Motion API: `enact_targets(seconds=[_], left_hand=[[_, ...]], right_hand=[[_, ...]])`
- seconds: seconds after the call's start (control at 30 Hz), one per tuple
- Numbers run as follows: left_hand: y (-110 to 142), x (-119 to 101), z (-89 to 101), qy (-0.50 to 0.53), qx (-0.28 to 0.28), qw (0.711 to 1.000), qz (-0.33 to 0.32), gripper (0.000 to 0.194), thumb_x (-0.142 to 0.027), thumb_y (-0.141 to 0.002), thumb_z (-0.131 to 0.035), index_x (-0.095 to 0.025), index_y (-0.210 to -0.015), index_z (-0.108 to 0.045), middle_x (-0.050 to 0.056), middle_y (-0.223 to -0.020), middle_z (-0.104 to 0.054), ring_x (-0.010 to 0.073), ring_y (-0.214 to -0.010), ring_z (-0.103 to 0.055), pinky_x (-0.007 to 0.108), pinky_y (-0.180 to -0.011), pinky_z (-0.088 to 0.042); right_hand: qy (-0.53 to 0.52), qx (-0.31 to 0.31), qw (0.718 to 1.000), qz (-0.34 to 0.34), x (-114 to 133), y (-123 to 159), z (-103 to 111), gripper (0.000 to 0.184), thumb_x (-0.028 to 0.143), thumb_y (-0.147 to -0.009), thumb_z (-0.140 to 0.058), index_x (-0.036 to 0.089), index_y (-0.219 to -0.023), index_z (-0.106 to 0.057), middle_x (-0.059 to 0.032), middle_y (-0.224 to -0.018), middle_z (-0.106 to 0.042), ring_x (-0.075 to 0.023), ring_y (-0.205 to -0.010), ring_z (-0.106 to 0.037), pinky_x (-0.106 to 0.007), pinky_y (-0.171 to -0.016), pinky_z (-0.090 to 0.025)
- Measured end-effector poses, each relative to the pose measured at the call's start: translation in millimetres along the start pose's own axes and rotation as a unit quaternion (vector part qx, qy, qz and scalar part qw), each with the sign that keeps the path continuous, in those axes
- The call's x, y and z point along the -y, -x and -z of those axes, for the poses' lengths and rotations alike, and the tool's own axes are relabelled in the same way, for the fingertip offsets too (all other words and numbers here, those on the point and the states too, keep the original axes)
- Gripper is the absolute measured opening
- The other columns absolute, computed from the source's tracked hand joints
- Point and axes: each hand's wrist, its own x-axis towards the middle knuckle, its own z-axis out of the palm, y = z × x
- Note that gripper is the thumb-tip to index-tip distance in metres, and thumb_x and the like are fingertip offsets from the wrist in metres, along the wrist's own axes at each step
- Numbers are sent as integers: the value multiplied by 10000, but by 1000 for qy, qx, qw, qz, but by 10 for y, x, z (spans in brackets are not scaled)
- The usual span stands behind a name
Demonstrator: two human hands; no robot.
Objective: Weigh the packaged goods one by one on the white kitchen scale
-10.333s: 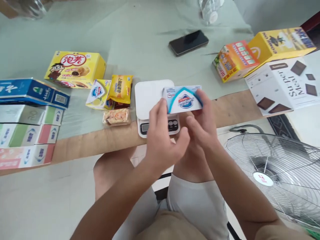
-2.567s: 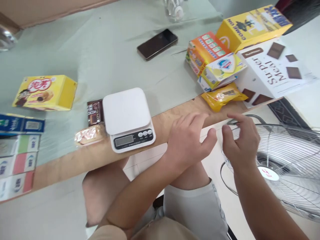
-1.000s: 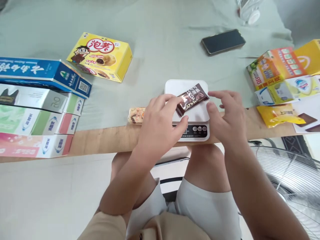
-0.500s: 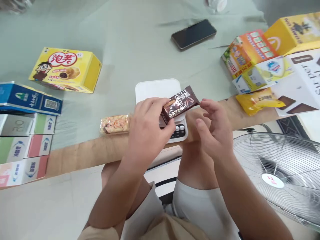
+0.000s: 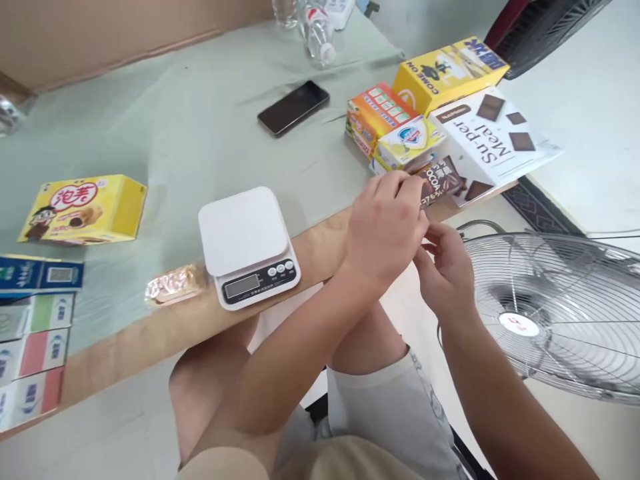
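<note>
My left hand [image 5: 387, 223] reaches across to the right side of the table, its fingers closed on a brown cocoa snack packet [image 5: 441, 180]. The packet lies over the edge of a white box, and part of it is hidden behind the fingers. Just below, my right hand [image 5: 445, 270] is close to the left, fingers loosely curled and thumb a little apart, with nothing visible in it. A white kitchen scale [image 5: 243, 233] stands at the table's front edge with a bare platform. To its left lies a clear-wrapped snack bar [image 5: 175, 285].
Beyond the packet are a white "Super Meal" box [image 5: 500, 137], a yellow box [image 5: 445, 73], an orange box [image 5: 380, 110] and a lemon-patterned box [image 5: 407, 141]. A phone [image 5: 294, 108] lies mid-table. Yellow [image 5: 87, 210] and other boxes sit left. A fan [image 5: 550, 320] stands right.
My left hand has carried the brown packet from above the scale to the boxes on the right. My right hand has come in beneath it. The view has swung right; the yellow packet no longer shows.
</note>
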Motion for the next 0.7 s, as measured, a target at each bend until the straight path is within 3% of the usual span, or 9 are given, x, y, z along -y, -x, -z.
enact_targets(seconds=[0.13, 0.23, 0.33, 0.5, 0.6, 0.7], left_hand=[[-200, -66, -276, -24, -9, 1000, 1, 222, -86, -973, -579, -193, -1090, -733, 141, -1481, -660, 317, -1381, -587, 482, -1168, -490], [-194, 4, -366, -38, 21, 999, -4, 229, -113, -1001, -558, -179, -1125, -740, 150, -1432, -678, 330, -1308, -616, 497, -1125, -510], [-175, 91, -412, -51, 51, 997, 7, 288, -123, -1028, -512, -167, -1206, -734, 142, -1363, -694, 314, -1205, -644, 463, -1062, -531], [-225, 160, -475, -37, 43, 998, 14, 322, -144, -1044, -479, -177, -1235, -736, 147, -1344, -688, 294, -1151, -664, 447, -1029, -546], [-119, 142, -359, -1, 1, 1000, -3, 330, -171, -1031, -506, -167, -1300, -698, 146, -1377, -684, 286, -1215, -661, 441, -1083, -534], [213, 133, -4, 40, -61, 997, -30, 242, -224, -1018, -544, -178, -1198, -699, 115, -1228, -746, 242, -1166, -696, 384, -1056, -555]], right_hand=[[63, -52, 994, 67, -174, -301, 52, 296, 306, -900, -617, 263, -1187, -672, -122, -1284, -681, -293, -1268, -647, -541, -987, -607], [105, -71, 986, 113, -292, -488, 56, 331, 294, -916, -596, 263, -1233, -686, -150, -1373, -668, -306, -1344, -639, -601, -1116, -551], [141, -58, 979, 136, -369, -581, 39, 428, 277, -905, -604, 259, -1326, -683, -160, -1444, -657, -322, -1389, -627, -624, -1200, -483], [169, -15, 978, 118, -399, -599, 38, 511, 297, -881, -649, 282, -1392, -650, -145, -1562, -593, -375, -1476, -553, -684, -1224, -432], [161, -41, 976, 139, -284, -524, 113, 495, 315, -897, -652, 278, -1391, -638, -157, -1532, -601, -381, -1462, -561, -691, -1225, -426], [122, -47, 976, 173, -51, -354, 180, 437, 318, -932, -625, 303, -1369, -631, -153, -1467, -633, -361, -1399, -612, -642, -1148, -520]])
